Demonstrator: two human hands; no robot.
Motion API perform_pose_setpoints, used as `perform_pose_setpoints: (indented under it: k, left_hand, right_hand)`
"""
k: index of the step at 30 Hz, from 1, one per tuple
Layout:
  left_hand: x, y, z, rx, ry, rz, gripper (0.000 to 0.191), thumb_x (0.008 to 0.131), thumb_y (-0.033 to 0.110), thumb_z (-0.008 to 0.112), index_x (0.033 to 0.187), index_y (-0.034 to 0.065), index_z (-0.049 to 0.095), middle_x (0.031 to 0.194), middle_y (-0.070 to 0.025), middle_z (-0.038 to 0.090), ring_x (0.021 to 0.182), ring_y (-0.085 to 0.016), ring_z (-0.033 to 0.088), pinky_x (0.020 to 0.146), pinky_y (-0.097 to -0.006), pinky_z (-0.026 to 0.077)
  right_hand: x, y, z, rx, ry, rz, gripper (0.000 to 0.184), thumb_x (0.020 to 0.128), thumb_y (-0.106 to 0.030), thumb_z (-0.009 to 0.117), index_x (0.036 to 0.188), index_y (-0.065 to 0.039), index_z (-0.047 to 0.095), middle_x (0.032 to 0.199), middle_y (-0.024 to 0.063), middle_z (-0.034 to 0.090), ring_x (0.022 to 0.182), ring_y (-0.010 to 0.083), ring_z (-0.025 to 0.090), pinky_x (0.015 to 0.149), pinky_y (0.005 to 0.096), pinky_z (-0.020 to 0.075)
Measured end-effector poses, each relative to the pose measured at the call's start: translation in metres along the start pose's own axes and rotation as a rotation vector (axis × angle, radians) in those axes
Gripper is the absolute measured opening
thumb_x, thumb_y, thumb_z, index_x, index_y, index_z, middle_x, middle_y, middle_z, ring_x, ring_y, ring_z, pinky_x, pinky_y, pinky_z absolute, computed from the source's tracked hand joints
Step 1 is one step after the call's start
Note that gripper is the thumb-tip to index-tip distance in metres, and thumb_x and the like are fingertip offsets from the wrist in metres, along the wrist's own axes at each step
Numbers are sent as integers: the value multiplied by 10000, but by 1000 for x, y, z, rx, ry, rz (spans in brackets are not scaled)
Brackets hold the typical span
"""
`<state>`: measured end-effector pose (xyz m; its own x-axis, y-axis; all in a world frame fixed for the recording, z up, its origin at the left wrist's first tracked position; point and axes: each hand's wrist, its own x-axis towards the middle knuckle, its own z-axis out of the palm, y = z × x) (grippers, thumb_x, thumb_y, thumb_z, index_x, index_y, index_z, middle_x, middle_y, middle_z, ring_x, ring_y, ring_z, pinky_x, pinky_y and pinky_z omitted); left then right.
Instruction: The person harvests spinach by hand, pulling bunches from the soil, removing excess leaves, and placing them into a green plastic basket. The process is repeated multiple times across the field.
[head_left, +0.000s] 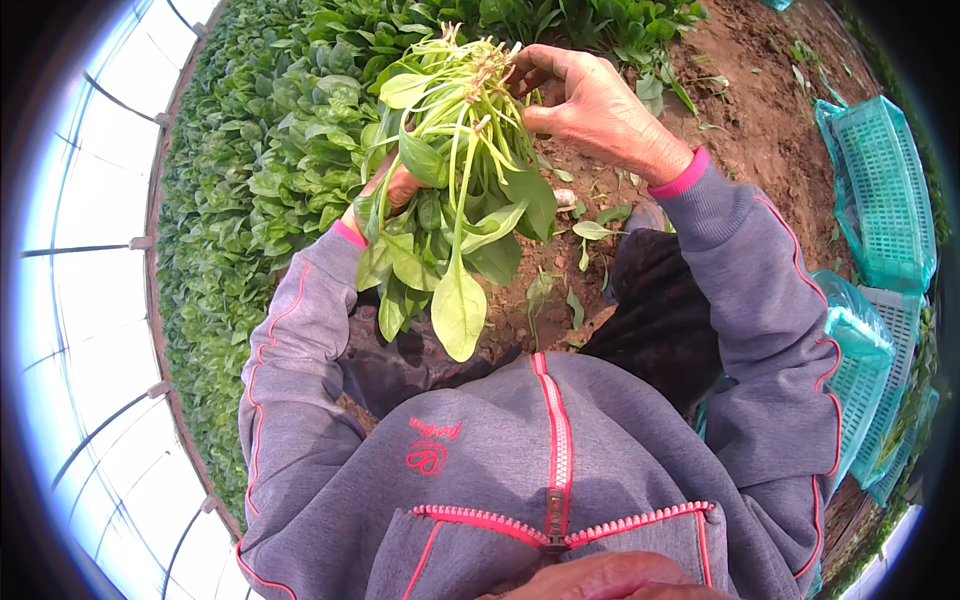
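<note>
A thick bunch of leafy greens that look like spinach (480, 165) is held up before me, its cut pinkish root ends at the top and its leaves hanging down. My left hand (401, 184) grips the bunch from the left and is mostly hidden behind leaves and stems. At the right of the root ends is my right hand (592, 105), its thumb and fingers bent at the stems; whether they pinch any stem is hard to see. One long-stemmed pale leaf (459, 307) hangs lower than the others.
A dense bed of growing greens (225, 285) fills the left and far side. Loose leaves (592, 230) lie on the brown soil (750, 142) between my legs. Plastic crates with teal film (881, 187) stand along the right. The greenhouse wall (90, 300) curves along the left.
</note>
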<state>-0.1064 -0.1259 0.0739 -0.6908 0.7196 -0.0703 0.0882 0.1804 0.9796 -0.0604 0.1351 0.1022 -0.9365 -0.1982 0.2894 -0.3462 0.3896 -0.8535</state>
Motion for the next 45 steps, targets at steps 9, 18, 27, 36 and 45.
perform_pose_setpoints:
  k: [9,18,27,36,45]
  left_hand:
    - [3,-9,-9,-28,-12,-246,500,972,189,574,1411,24,401,1323,-80,538,1102,-157,575,973,-307,483]
    - [7,-55,-42,-44,6,-252,543,940,183,624,1399,-6,407,1288,-105,571,1137,-168,567,983,-330,479]
    - [1,-11,-21,60,-61,-80,481,865,127,685,1308,15,538,1253,-87,602,1113,-153,582,965,-322,494]
    - [7,0,-7,-72,-55,-78,509,848,180,731,1298,31,546,1204,-41,610,1035,-137,589,911,-300,500]
    - [4,-29,-25,-88,5,-194,505,871,81,690,1333,10,501,1270,-77,589,1115,-173,578,960,-328,496]
  right_hand:
    - [-6,-12,-6,109,-84,189,387,812,-144,756,1128,2,587,891,63,682,709,79,622,540,223,513]
    - [-1,1,-22,780,-182,388,172,871,-162,666,958,-15,670,712,0,580,592,77,542,565,214,468]
    - [-17,-39,-27,756,50,345,140,901,-98,643,1027,-45,612,822,-14,587,657,46,547,611,156,455]
    - [-16,-22,20,-307,165,-182,272,745,-181,701,952,-6,688,830,204,666,760,340,672,675,405,534]
    - [-9,-22,-28,728,248,215,108,825,-152,701,884,-63,683,687,-61,550,571,10,472,508,197,366]
